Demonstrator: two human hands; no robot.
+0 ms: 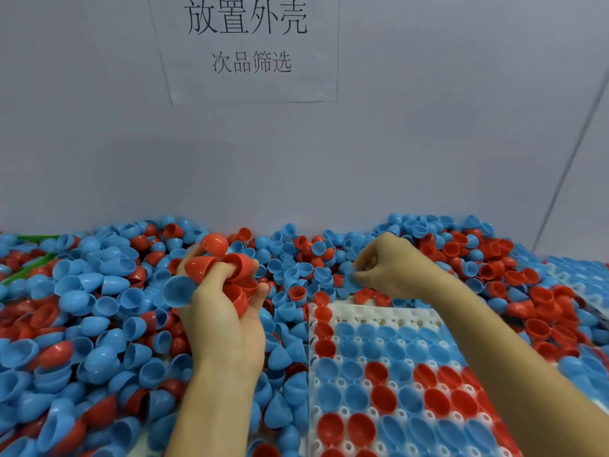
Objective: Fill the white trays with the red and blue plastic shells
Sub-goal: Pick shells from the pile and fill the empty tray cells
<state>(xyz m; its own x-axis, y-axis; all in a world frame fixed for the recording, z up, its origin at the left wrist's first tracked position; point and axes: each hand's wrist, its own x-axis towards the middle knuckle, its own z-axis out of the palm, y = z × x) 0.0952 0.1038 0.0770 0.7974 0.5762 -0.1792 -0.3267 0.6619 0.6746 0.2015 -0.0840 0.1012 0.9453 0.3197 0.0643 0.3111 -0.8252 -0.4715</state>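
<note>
Your left hand (220, 301) is raised above the heap, fingers curled round a clutch of red shells (227, 268) — one sits on top of the bunch, the others are wedged between thumb and fingers — with a single blue shell (177, 291) held against the thumb side, its hollow turned toward you. Your right hand (384, 263) is curled into a loose fist just beyond the far edge of the white tray (372, 315), its fingertips pinching a blue shell (350, 280) low over the pile. The tray lies below and between your forearms, nearer your right one, which crosses its right edge. Most of its pockets are filled: a column of red shells runs down the side closest to your left hand, blue shells fill much of the middle, and more red ones sit in the near rows; the far row under your right hand shows bare white pockets. Loose red and blue shells (99, 324) lie heaped all round both hands, reaching back to the grey wall (99, 143). A second white tray (586, 285), holding blue shells, lies past your right forearm at the edge of view. On the wall above your hands hangs a paper sign (247, 47) printed with Chinese characters — to the left of your left hand, green strips (29, 265) poke through the heap.
</note>
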